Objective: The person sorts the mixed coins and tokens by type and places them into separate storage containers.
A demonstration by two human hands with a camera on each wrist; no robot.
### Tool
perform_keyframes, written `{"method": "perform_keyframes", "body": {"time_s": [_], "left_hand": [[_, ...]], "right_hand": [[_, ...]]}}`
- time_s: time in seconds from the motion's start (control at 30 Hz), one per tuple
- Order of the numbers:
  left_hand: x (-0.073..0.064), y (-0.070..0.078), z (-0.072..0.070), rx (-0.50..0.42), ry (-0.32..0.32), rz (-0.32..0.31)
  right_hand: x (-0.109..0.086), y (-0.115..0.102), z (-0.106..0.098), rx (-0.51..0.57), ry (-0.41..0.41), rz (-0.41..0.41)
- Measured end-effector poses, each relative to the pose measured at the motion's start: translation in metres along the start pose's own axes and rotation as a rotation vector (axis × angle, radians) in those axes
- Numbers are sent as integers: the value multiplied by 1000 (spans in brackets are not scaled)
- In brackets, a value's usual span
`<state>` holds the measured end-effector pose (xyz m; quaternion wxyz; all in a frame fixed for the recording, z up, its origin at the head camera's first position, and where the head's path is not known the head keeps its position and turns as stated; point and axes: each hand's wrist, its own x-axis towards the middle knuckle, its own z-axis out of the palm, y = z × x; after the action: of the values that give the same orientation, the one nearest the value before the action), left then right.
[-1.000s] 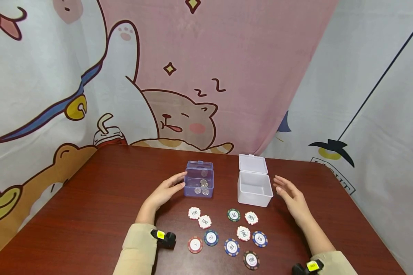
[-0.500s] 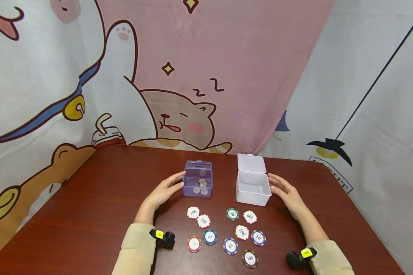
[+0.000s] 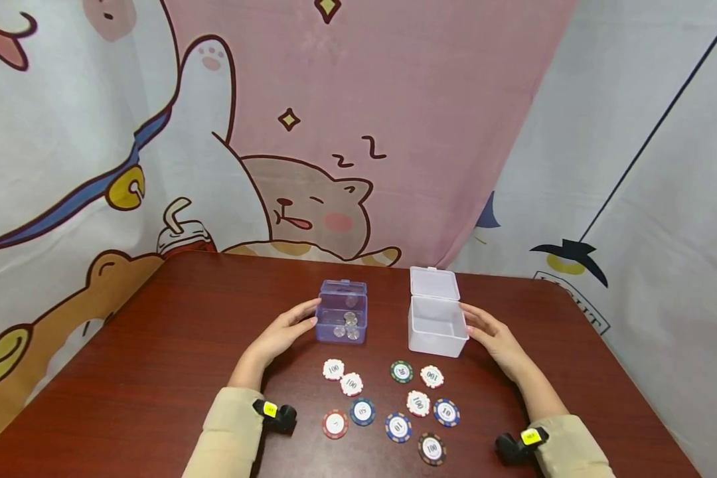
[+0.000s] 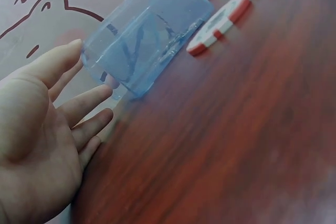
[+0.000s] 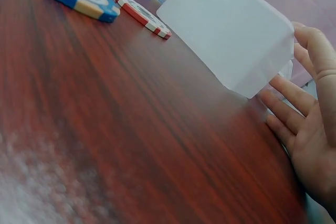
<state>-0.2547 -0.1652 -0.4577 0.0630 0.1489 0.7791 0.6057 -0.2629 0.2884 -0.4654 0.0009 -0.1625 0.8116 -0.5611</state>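
Note:
A translucent blue plastic box (image 3: 327, 331) stands on the table with its lid raised and several clear round pieces (image 3: 350, 318) inside. My left hand (image 3: 283, 333) touches its left side with extended fingers; in the left wrist view the thumb (image 4: 65, 59) meets the box's upper corner. To the right is a white plastic box (image 3: 436, 344), lid tipped back, nothing visible inside. My right hand (image 3: 494, 335) lies against its right side, fingers extended. The right wrist view shows the thumb (image 5: 315, 45) at that box's top corner, other fingers near its lower edge.
Several poker chips lie flat in front of the boxes, among them a red chip (image 3: 335, 424), a green chip (image 3: 401, 372) and a black chip (image 3: 432, 449). Behind the brown table (image 3: 125, 372) hangs a cartoon-printed cloth (image 3: 442, 133).
My right hand has moved left from beside the white box until its fingers reach the box's side. The left hand stays at the blue box. The whole head view has shifted slightly.

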Motion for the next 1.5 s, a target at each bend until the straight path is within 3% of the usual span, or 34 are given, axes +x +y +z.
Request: {"method": "perform_keyframes", "body": {"time_s": [0.17,0.4,0.77,0.97,1.1,1.33,1.5], "left_hand": [[0,1,0,4,-2,11],[2,-5,1,1,-1,93],[-10,-6,-3,-17,181,124],[-23,-6,-2,17,213,143],[-32,-2,0,56,182,126],[-51,29,8,107,36,157],[-49,21,9,180,-27,175]], "right_hand": [[1,0,-1,-8,-1,1],[0,-1,0,1,-8,-17],[1,3,4,52,-21,-23],[0,3,1,56,-14,-14],[0,2,-1,54,-22,-11],[0,2,-1,40,-21,-2],[0,2,-1,33,-24,2]]}}
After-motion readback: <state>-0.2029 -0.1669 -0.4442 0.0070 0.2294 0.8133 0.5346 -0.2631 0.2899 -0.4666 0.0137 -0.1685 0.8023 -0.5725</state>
